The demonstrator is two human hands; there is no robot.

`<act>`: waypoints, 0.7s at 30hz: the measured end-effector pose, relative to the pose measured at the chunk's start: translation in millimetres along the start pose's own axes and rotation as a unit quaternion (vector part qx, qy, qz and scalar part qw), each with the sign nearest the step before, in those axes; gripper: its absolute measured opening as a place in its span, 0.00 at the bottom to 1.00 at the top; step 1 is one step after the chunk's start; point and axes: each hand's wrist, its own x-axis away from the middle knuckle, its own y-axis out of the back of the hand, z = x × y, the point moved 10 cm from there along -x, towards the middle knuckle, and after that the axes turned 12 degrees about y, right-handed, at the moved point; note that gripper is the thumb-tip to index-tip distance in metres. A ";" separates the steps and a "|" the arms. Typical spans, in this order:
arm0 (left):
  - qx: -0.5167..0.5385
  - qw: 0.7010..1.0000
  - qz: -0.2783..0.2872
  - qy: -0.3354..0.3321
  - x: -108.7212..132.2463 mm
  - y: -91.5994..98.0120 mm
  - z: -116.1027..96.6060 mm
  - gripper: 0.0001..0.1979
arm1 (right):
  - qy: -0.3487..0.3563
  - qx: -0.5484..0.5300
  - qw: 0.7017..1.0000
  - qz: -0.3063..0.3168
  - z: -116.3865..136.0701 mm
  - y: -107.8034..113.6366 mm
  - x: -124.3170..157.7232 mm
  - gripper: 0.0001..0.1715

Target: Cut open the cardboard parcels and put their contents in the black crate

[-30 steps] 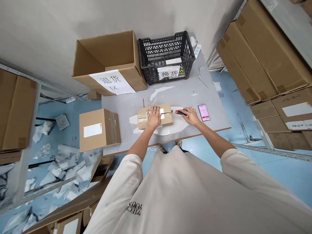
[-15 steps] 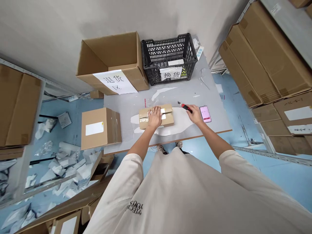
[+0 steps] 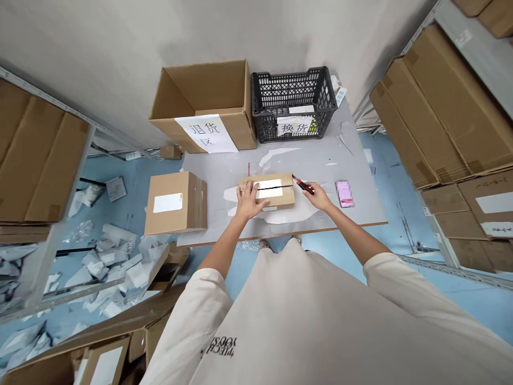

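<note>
A small cardboard box (image 3: pixel 286 199) with a white label and a dark line along its top lies on the table. My left hand (image 3: pixel 247 203) holds its left end, fingers apart on top and thumb towards the near side. In my right hand (image 3: pixel 318 197) is a red and black utility knife (image 3: pixel 306 186). Its blade points up and left, at the box's right end; whether it touches the cardboard I cannot tell. Under the box lies a flat whitish sheet (image 3: pixel 308 212). To the right of my right hand is a phone (image 3: pixel 344 193) with a pink screen.
A large open carton (image 3: pixel 244 128) and a black plastic crate (image 3: pixel 260 131), both with paper signs, stand at the table's (image 3: pixel 320 160) back. A closed carton (image 3: pixel 166 219) sits at the left edge. Shelves with boxes (image 3: pixel 433 107) flank the table; crumpled packaging (image 3: pixel 104 267) covers the floor at left.
My left hand has shifted to the box's left end, uncovering the label. The knife blade has come from a gap to the box's right end. The whole view has shifted slightly.
</note>
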 end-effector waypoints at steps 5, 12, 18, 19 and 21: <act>0.094 0.993 -0.005 0.065 24.2 -8.1 63.8 0.60 | -0.044 -0.089 0.995 0.014 1.1 -26.9 9.5 0.36; 0.266 0.958 0.061 0.090 10.0 -33.4 74.1 0.58 | -0.084 -0.160 0.983 -0.029 -5.0 -36.3 20.4 0.41; 0.256 0.957 0.094 0.102 -11.4 -24.3 40.0 0.51 | -0.096 -0.122 0.981 -0.112 -9.5 12.0 22.5 0.43; 0.254 0.956 0.106 0.103 -14.6 -24.3 33.1 0.51 | -0.104 -0.112 0.981 -0.120 -12.0 19.5 24.3 0.43; 0.245 0.956 0.126 0.103 -20.7 -25.9 20.6 0.51 | -0.115 -0.096 0.979 -0.138 -16.9 33.1 27.8 0.42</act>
